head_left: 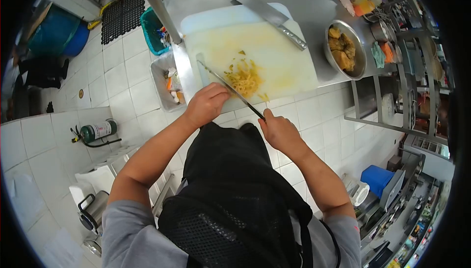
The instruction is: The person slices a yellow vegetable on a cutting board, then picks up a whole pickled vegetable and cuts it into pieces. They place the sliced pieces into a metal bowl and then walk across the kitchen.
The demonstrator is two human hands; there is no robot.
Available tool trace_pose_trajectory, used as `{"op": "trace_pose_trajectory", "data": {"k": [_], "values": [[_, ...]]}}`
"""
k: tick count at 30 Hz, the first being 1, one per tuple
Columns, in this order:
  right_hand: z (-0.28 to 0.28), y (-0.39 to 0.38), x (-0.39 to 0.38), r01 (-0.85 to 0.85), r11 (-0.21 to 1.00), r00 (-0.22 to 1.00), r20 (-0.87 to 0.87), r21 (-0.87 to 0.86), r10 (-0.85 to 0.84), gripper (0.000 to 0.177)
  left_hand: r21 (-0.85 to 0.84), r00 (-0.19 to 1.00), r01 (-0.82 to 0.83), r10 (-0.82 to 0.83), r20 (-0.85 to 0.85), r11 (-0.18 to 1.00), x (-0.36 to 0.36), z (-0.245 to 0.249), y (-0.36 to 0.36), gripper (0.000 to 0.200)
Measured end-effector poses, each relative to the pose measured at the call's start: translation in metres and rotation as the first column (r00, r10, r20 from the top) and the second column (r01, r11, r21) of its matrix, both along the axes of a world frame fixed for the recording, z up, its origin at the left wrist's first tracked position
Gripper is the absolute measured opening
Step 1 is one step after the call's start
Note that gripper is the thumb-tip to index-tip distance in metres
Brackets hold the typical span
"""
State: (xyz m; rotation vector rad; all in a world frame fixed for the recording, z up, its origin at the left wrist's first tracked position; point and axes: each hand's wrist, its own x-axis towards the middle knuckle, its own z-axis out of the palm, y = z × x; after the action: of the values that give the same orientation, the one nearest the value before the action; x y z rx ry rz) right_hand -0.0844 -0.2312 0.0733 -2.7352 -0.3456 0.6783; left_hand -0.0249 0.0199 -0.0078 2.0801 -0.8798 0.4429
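Observation:
My right hand [279, 131] is closed around the dark handle of a long thin knife [226, 84]. Its blade slants up and left over the near edge of a white cutting board [284, 71]. Beside the blade, my left hand [208, 103] is closed, fingers bent together; what they hold, if anything, is hidden. Chopped yellowish strips [244, 77] lie in a loose pile on the board, just beyond the knife. Toward the board's far right rests a cleaver [267, 15] with a metal handle, touched by neither hand.
A metal bowl [362, 64] with brownish-yellow chunks stands on the steel counter [314, 3] to the right. Left of the counter, a grey bin [159, 74] and a green basket [149, 22] hold scraps. A metal post [159, 8] rises at the counter's left edge.

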Motion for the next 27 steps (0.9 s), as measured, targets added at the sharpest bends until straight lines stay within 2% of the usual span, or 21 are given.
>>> {"op": "trace_pose_trajectory", "data": {"k": [4, 8, 11, 15, 17, 19, 20, 21, 22, 23, 24, 25, 27], "values": [[0.035, -0.01, -0.012, -0.009, 0.996, 0.998, -0.061, -0.086, 0.004, 0.027, 0.016, 1.0, -0.009, 0.009, 0.0, 1.0, 0.0, -0.002, 0.001, 0.019], [0.01, -0.013, -0.025, 0.025, 0.995, 0.993, -0.116, -0.095, -0.036, 0.028, -0.027, 1.0, -0.013, 0.013, 0.01, 1.0, 0.0, -0.001, 0.0, 0.019], [-0.011, 0.0, -0.013, 0.043, 0.999, 0.998, -0.042, -0.024, -0.044, 0.03, 0.008, 1.0, -0.011, 0.011, -0.003, 1.0, 0.0, -0.004, 0.001, 0.019], [0.012, -0.006, -0.001, -0.005, 1.0, 1.0, -0.01, -0.005, 0.005, 0.03, 0.04, 1.0, 0.015, -0.016, 0.017, 0.999, 0.001, -0.007, 0.002, 0.021], [0.026, -0.014, -0.015, -0.022, 0.999, 1.0, -0.013, -0.04, 0.021, 0.029, 0.058, 0.999, 0.041, -0.038, -0.037, 0.998, 0.001, -0.007, 0.005, 0.023], [0.009, -0.024, -0.034, 0.02, 0.999, 0.998, -0.051, -0.028, -0.021, 0.029, 0.108, 0.999, 0.049, -0.051, 0.012, 0.993, -0.002, -0.024, 0.008, 0.023], [0.004, -0.025, -0.038, 0.01, 1.0, 0.997, -0.083, -0.025, -0.012, 0.029, 0.108, 0.998, 0.06, -0.06, -0.006, 0.992, -0.001, -0.024, 0.009, 0.023], [-0.027, -0.031, -0.041, -0.052, 0.998, 0.987, -0.152, -0.033, 0.047, 0.029, 0.195, 0.995, 0.043, -0.025, -0.094, 0.98, -0.003, -0.025, 0.01, 0.02], [-0.032, -0.022, -0.039, -0.017, 1.0, 0.996, -0.089, -0.013, 0.016, 0.03, 0.137, 1.0, 0.016, -0.017, 0.013, 0.99, 0.0, -0.042, 0.008, 0.017], [-0.039, -0.018, -0.032, 0.007, 0.996, 0.997, -0.076, 0.084, -0.001, 0.029, 0.091, 0.999, -0.001, -0.003, 0.045, 0.996, 0.002, -0.029, 0.003, 0.017], [-0.035, -0.014, -0.026, -0.05, 0.992, 0.998, -0.021, 0.115, 0.053, 0.027, 0.135, 0.999, 0.017, -0.023, 0.041, 0.991, 0.004, -0.016, 0.003, 0.019], [-0.025, -0.008, -0.014, 0.015, 0.986, 0.996, -0.09, 0.167, 0.0, 0.027, 0.132, 0.999, 0.034, -0.038, 0.025, 0.991, 0.005, -0.008, 0.002, 0.017], [-0.001, -0.008, 0.0, 0.026, 0.988, 0.992, -0.124, 0.154, -0.007, 0.03, 0.14, 0.997, 0.067, -0.072, 0.032, 0.988, 0.005, 0.0, 0.004, 0.015]]}}
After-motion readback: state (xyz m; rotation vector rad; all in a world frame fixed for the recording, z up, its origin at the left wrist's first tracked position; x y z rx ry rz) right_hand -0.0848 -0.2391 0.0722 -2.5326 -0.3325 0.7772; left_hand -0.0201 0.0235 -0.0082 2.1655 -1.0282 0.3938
